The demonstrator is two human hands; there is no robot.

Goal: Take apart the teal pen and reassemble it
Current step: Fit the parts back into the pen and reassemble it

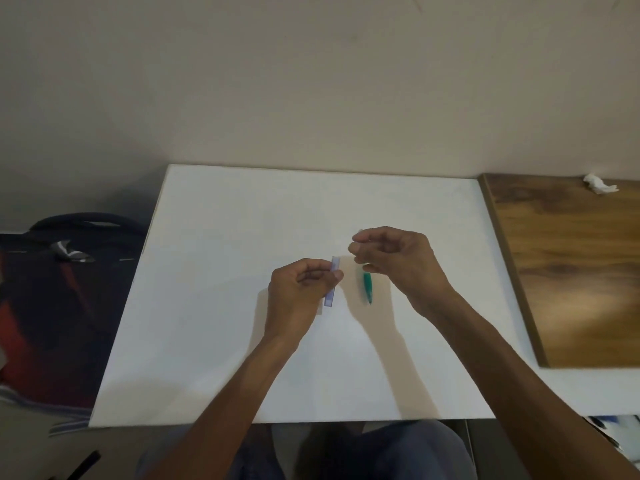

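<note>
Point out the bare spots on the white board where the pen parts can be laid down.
The white board is bare left of the left hand and along its far edge by the wall. Its near strip is crossed by both forearms. The middle is crowded: the left hand pinches a pale blue tube, the right hand holds the teal pen piece.

The board (242,306) looks like smooth matt white sheet. On the right, the slab (571,271) shows brown wood grain with a soft sheen. The tip (367,287) is glossy teal plastic. The barrel (332,282) looks clear bluish plastic. Far right, crumpled white tissue (599,184).
</note>
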